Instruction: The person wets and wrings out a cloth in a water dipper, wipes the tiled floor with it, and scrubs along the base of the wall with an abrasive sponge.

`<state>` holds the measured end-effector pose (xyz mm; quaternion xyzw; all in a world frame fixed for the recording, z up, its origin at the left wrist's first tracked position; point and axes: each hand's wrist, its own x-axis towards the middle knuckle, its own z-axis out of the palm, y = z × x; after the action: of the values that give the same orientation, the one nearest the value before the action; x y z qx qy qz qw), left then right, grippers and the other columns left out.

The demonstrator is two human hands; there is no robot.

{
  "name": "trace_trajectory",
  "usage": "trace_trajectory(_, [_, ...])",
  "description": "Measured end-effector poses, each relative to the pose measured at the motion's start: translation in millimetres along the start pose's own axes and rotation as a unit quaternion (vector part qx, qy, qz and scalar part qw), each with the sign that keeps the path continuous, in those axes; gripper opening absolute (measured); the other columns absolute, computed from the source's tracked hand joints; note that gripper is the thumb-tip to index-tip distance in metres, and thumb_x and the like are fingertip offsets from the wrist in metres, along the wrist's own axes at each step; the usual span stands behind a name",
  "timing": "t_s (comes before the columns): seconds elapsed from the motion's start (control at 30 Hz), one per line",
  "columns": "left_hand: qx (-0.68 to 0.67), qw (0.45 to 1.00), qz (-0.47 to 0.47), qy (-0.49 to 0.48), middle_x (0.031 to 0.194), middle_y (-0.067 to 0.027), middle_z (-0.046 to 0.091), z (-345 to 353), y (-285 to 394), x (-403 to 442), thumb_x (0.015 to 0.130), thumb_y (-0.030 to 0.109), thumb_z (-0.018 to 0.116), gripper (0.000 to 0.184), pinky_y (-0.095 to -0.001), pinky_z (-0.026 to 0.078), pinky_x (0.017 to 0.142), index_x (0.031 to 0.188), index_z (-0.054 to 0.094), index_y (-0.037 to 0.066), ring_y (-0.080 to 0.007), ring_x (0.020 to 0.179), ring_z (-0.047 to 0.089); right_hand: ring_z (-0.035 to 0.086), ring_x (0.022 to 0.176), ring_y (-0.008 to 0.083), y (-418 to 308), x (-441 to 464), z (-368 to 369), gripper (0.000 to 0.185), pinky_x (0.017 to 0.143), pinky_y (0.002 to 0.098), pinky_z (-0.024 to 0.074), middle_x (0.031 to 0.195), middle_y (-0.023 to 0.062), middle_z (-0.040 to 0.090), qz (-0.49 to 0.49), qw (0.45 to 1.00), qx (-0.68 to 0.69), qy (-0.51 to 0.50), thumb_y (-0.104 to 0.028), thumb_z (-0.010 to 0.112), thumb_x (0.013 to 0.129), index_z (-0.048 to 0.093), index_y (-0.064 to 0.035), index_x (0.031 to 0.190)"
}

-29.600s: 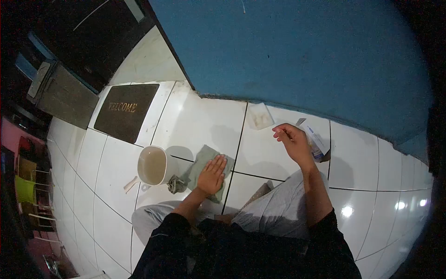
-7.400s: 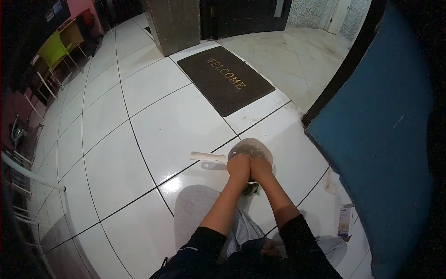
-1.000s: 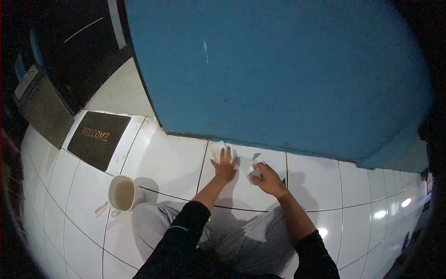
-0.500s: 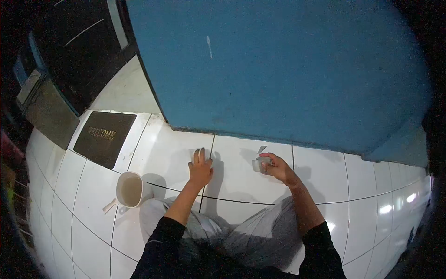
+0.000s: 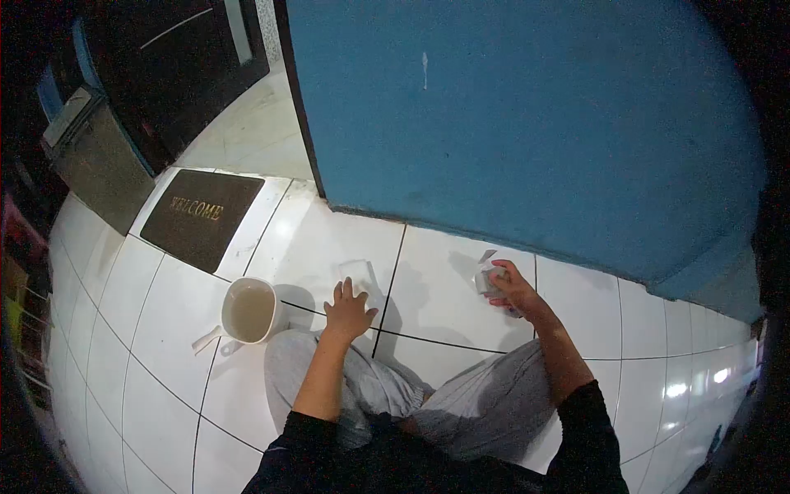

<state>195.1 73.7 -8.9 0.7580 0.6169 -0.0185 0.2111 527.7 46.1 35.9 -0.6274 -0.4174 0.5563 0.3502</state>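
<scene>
My left hand point(image 5: 349, 314) is open over the white tile floor, its fingers spread. Just beyond its fingertips lies a pale, squarish, see-through thing point(image 5: 355, 270), whose kind I cannot make out. Farther right, my right hand point(image 5: 512, 290) is closed around a small clear, boxy container point(image 5: 486, 278) close to the floor. A small grey, flat piece point(image 5: 487, 254) shows just behind that container. To the left of my left hand stands a white water dipper point(image 5: 249, 311) with cloudy liquid inside, its handle pointing toward the lower left.
A blue wall point(image 5: 510, 123) rises directly in front. At the left, a dark doormat point(image 5: 202, 219) reading "WELCOME" lies on the white tiles point(image 5: 148, 329), near a dark door point(image 5: 181, 74). My crossed legs in grey trousers point(image 5: 485, 403) take up the near floor.
My left hand has drawn back toward me off the pale squarish thing, which is now uncovered. My right hand keeps its hold on the clear container, with its fingers wrapped further over it. The view has shifted.
</scene>
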Motion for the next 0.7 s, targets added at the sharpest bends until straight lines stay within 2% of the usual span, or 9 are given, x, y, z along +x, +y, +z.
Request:
trace_trajectory(0.1, [-0.044, 0.997, 0.027, 0.064, 0.134, -0.0197, 0.026, 24, -9, 15, 0.079, 0.036, 0.055, 0.042, -0.0581, 0.034, 0.088, 0.11, 0.053, 0.007, -0.0368, 0.124, 0.025, 0.052, 0.099, 0.0258, 20, 28, 8, 0.052, 0.079, 0.0388, 0.0458, 0.103, 0.0123, 0.052, -0.082, 0.983, -0.163, 0.01, -0.027, 0.064, 0.077, 0.038, -0.0137, 0.119])
trace_trajectory(0.2, [-0.052, 0.983, 0.116, 0.131, 0.104, -0.0149, 0.046, 36, 13, 26, 0.077, 0.029, 0.057, 0.028, -0.0432, 0.045, 0.076, 0.092, 0.059, 0.005, -0.0314, 0.097, 0.047, 0.051, 0.102, 0.0296, 37, 60, 27, 0.057, 0.083, 0.0383, 0.0435, 0.107, 0.0151, 0.052, -0.185, 0.932, -0.311, 0.022, -0.023, 0.071, 0.07, 0.042, -0.01, 0.117])
trace_trajectory(0.23, [-0.053, 0.984, 0.116, 0.128, 0.104, -0.0149, 0.046, 46, 18, 31, 0.077, 0.029, 0.057, 0.028, -0.0432, 0.045, 0.076, 0.092, 0.059, 0.005, -0.0314, 0.097, 0.047, 0.05, 0.104, 0.0312, 43, 69, 38, 0.059, 0.086, 0.0378, 0.042, 0.11, 0.0165, 0.052, -0.223, 0.903, -0.364, 0.044, -0.022, 0.073, 0.066, 0.044, -0.0086, 0.116])
trace_trajectory(0.3, [-0.152, 0.936, 0.304, 0.091, 0.095, -0.0147, 0.049, 67, 24, 41, 0.078, 0.024, 0.056, 0.022, -0.0418, 0.047, 0.072, 0.085, 0.059, 0.004, -0.0302, 0.092, 0.05, 0.051, 0.101, 0.0329, 60, 76, 59, 0.055, 0.084, 0.0404, 0.0417, 0.107, 0.0161, 0.053, -0.268, 0.894, -0.352, 0.066, -0.016, 0.073, 0.062, 0.048, -0.007, 0.111])
trace_trajectory(0.37, [-0.126, 0.935, 0.325, 0.06, 0.093, -0.0148, 0.05, 78, 33, 42, 0.078, 0.024, 0.055, 0.022, -0.0416, 0.047, 0.071, 0.084, 0.058, 0.003, -0.0301, 0.09, 0.051, 0.052, 0.093, 0.0329, 66, 82, 75, 0.047, 0.081, 0.0417, 0.0421, 0.097, 0.014, 0.055, -0.249, 0.869, -0.428, 0.013, -0.013, 0.072, 0.059, 0.052, -0.0064, 0.102])
trace_trajectory(0.4, [-0.1, 0.934, 0.343, 0.032, 0.09, -0.0148, 0.051, 81, 36, 44, 0.079, 0.024, 0.054, 0.022, -0.0415, 0.047, 0.07, 0.083, 0.057, 0.003, -0.0301, 0.088, 0.052, 0.053, 0.083, 0.0335, 70, 84, 78, 0.039, 0.075, 0.0424, 0.0433, 0.09, 0.0135, 0.055, -0.354, 0.831, -0.43, -0.013, -0.01, 0.067, 0.06, 0.054, -0.0055, 0.097])
trace_trajectory(0.5, [-0.038, 0.951, 0.305, -0.033, 0.096, -0.0145, 0.055, 61, 48, 36, 0.077, 0.022, 0.055, 0.023, -0.04, 0.048, 0.073, 0.087, 0.06, 0.002, -0.0304, 0.088, 0.056, 0.054, 0.083, 0.033, 64, 109, 77, 0.035, 0.073, 0.0419, 0.0436, 0.092, 0.0139, 0.055, -0.339, 0.794, -0.501, 0.06, -0.01, 0.064, 0.064, 0.055, -0.0056, 0.097])
trace_trajectory(0.67, [-0.044, 0.943, 0.329, -0.035, 0.092, -0.0145, 0.056, 77, 51, 47, 0.08, 0.026, 0.052, 0.025, -0.0414, 0.049, 0.067, 0.091, 0.057, 0.003, -0.0299, 0.085, 0.057, 0.056, 0.084, 0.0302, 48, 189, 57, 0.032, 0.076, 0.0371, 0.0465, 0.092, 0.0127, 0.06, -0.282, 0.857, -0.404, 0.149, -0.006, 0.068, 0.063, 0.061, -0.0038, 0.094])
trace_trajectory(0.7, [-0.047, 0.942, 0.331, -0.038, 0.092, -0.0145, 0.056, 73, 52, 48, 0.08, 0.026, 0.052, 0.025, -0.0414, 0.049, 0.067, 0.091, 0.057, 0.003, -0.0299, 0.085, 0.057, 0.056, 0.086, 0.0299, 47, 193, 57, 0.032, 0.077, 0.0375, 0.046, 0.095, 0.0114, 0.06, -0.277, 0.809, -0.486, 0.181, -0.008, 0.068, 0.064, 0.061, -0.0055, 0.096])
